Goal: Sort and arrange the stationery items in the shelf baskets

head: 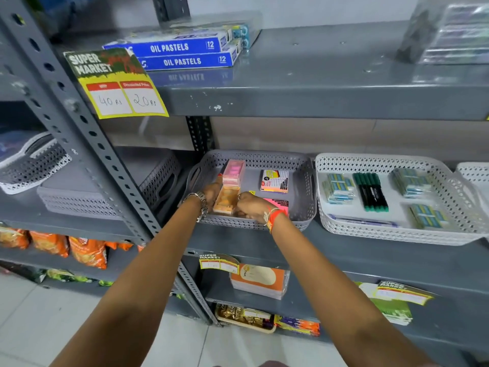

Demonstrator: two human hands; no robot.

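Note:
A grey perforated basket point(304, 165) stands on the middle shelf. In it lie a pink box point(233, 171), an orange box point(226, 199) in front of it, a white-and-orange card pack point(274, 180) and a bright pink pad point(277, 203). My left hand point(211, 193) grips the orange box's left side and my right hand point(251, 206) grips its right side. The white basket point(383, 160) to the right holds several green markers point(370, 190) and stacks of blue-green erasers point(338, 188).
Two blue oil pastel boxes point(182, 53) lie on the top shelf behind a yellow price tag point(116, 86). Empty grey baskets point(105, 192) stand left of the upright post point(87, 128). Snack packets point(66, 249) fill the lower left shelf. An orange pack point(259, 280) sits below.

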